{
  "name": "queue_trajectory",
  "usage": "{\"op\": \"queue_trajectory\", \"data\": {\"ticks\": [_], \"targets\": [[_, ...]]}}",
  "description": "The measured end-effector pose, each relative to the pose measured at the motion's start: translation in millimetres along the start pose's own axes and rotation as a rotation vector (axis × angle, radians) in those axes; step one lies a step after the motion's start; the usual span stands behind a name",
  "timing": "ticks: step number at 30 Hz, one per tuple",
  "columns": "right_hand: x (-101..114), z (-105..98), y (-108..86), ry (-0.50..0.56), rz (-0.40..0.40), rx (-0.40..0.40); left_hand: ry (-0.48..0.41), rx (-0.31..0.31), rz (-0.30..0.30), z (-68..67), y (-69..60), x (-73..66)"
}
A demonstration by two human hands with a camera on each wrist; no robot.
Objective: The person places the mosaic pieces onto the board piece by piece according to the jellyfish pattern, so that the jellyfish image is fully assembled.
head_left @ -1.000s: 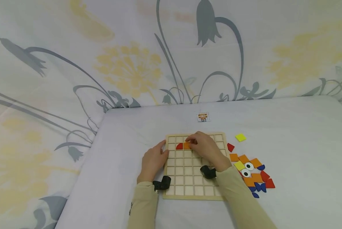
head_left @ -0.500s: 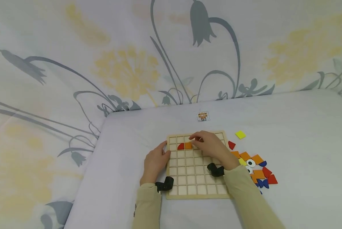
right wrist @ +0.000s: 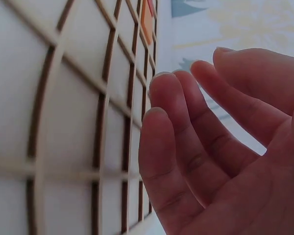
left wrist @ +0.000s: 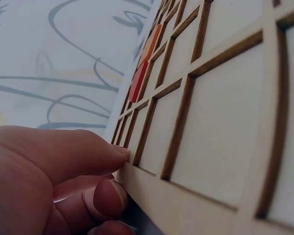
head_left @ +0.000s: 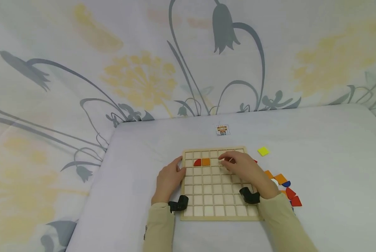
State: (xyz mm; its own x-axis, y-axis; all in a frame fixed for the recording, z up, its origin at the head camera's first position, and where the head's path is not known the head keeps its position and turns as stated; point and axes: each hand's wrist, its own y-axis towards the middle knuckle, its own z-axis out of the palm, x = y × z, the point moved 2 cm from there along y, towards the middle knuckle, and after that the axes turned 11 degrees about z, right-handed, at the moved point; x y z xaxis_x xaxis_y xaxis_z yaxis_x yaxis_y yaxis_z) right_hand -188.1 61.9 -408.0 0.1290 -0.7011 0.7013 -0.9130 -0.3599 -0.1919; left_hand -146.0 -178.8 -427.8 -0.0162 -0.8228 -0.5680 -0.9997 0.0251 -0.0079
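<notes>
A wooden grid board lies on the white surface, divided into square compartments. At its left edge is my left hand; in the left wrist view the thumb rests on the rim while the other fingers curl against the side. A red quarter-round tile and an orange square tile sit side by side in compartments of the second row. Over the board's upper right, my right hand hovers with loosely bent fingers and nothing between them. The right wrist view shows its fingertips near the grid.
A small printed pattern card lies beyond the board. To the right are a yellow tile and a pile of orange tiles, red tiles and blue tiles, partly hidden by my right forearm. A patterned cloth wall rises behind.
My right hand has let go of the orange square tile, which stays beside the red one, and has moved right across the board. My left hand remains at the left edge.
</notes>
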Motion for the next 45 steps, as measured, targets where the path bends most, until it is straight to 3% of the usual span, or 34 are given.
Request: {"op": "queue_trajectory", "data": {"ticks": [8,13,18,24,31,39,45], "targets": [[-19,-12,-20.2,-0.012,0.044,-0.072,0.010,0.003,0.017,-6.4,-1.5,5.9],[-33,-28,-25.4,-0.071,0.078,-0.093,-0.024,-0.003,0.024,-5.0,-0.8,4.0],[-44,-38,-29.2,-0.110,0.151,-0.029,-0.041,0.000,0.001,-2.0,-3.2,1.9],[-52,-44,-31.2,-0.120,0.204,0.034,-0.032,0.025,0.038,0.4,-0.5,1.7],[-55,-44,-31.5,-0.181,0.198,0.090,-0.071,0.049,0.013,0.1,1.9,4.9],[-48,-44,-32.5,-0.209,0.160,0.084,-0.080,0.047,0.006,-1.3,3.4,4.4],[-49,-44,-33.4,-0.203,0.221,0.110,-0.081,0.039,0.007,-0.1,1.7,5.0]]}}
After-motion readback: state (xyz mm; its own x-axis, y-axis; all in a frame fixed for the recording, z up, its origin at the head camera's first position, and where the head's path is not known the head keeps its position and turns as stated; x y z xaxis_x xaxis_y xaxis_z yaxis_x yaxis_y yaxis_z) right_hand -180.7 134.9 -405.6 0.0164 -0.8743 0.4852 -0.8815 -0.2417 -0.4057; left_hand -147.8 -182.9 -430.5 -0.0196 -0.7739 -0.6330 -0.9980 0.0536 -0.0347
